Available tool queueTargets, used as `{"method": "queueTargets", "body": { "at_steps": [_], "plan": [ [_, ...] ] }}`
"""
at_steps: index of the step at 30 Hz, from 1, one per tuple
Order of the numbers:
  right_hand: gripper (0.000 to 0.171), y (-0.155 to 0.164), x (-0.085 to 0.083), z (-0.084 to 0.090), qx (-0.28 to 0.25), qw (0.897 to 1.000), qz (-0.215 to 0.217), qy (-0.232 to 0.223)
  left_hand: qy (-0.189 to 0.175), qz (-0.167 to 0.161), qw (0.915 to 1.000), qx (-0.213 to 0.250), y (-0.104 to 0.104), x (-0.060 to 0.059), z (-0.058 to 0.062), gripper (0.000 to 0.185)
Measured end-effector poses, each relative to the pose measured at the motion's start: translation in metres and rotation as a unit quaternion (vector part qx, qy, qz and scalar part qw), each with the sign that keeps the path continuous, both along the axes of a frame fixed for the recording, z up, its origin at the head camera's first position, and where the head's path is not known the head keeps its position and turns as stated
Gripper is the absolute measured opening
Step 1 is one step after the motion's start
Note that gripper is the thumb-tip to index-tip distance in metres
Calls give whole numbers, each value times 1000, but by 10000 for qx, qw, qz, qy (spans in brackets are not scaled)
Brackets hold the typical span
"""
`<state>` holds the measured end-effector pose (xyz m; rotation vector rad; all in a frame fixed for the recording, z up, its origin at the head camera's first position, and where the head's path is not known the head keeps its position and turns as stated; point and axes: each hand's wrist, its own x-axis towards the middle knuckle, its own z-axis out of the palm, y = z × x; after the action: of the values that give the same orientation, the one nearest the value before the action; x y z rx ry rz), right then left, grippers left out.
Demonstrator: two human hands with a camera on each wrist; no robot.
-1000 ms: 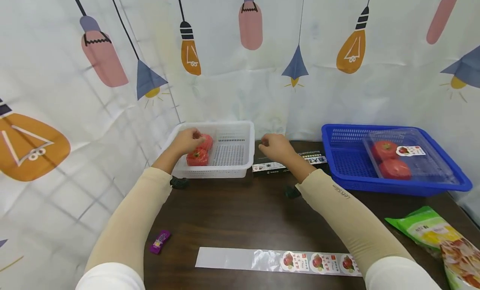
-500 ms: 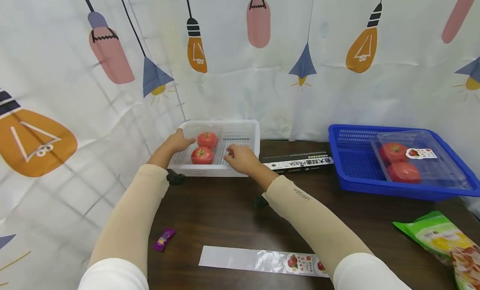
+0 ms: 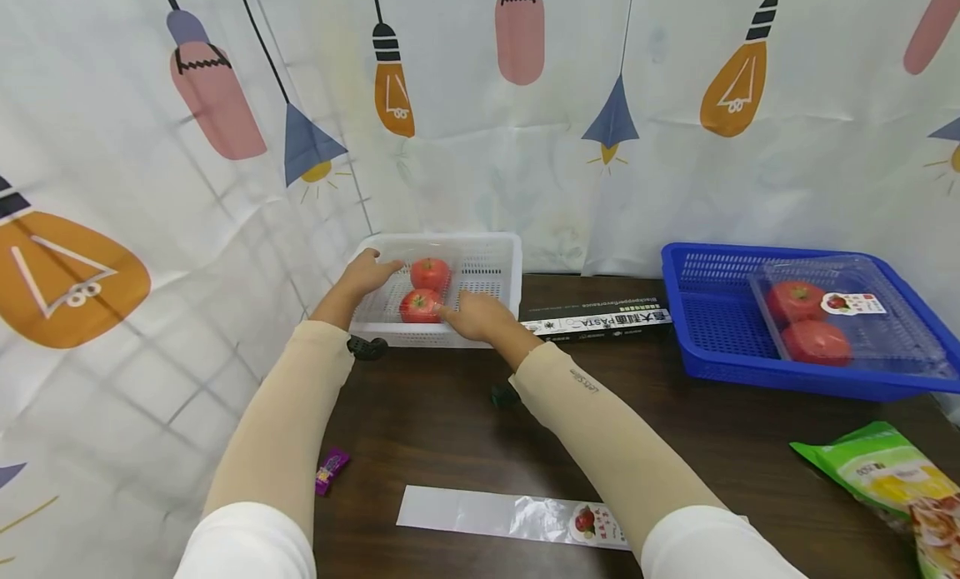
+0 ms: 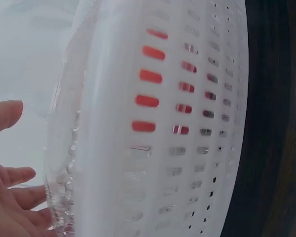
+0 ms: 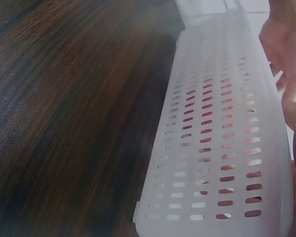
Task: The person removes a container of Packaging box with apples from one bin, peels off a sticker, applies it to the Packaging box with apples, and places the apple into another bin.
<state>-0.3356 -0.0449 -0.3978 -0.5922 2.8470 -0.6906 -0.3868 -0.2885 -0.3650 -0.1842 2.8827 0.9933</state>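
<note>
Head view: right hand (image 3: 474,316) has come from the foil box (image 3: 600,324) to the white basket (image 3: 480,251), three o'clock of the tomatoes (image 3: 423,289); left hand (image 3: 367,272) at nine, both with fingers loosely spread.

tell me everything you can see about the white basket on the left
The white basket is a rectangular plastic tub with slotted walls and a perforated floor. It stands upright at the back left of the dark wooden table, close to the curtain. Inside sits a clear plastic pack of two red tomatoes, its red showing through the slots in both wrist views. The left hand reaches in at its left end with fingers relaxed, the right hand over its front wall beside the pack. A black box lies to its right.
</note>
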Motion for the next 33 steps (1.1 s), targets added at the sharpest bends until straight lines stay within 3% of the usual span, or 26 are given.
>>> {"method": "queueTargets", "body": {
  "at_steps": [7,14,19,22,25,29,33],
  "plan": [
    [61,-3,-3,1,29,9998,204,-71,-205,397,9981,422,2,1,0,82],
    [59,-2,-5,5,-71,9981,565,-245,-210,392,9960,778,3,-1,-1,82],
    [57,3,-6,7,-714,9925,701,-703,-349,505,9941,895,0,-4,-7,82],
    [51,4,-7,6,-1264,9820,764,-1181,-348,668,9921,1003,-4,-5,-9,79],
    [47,5,-9,6,-1703,9696,702,-1609,-96,741,9903,1175,-5,-6,-9,75],
    [46,8,-14,5,-2003,9627,577,-1724,177,716,9887,1308,-2,-6,-4,73],
    [45,9,-17,4,-2097,9628,548,-1614,100,683,9890,1311,1,-4,4,74]
  ]
}}
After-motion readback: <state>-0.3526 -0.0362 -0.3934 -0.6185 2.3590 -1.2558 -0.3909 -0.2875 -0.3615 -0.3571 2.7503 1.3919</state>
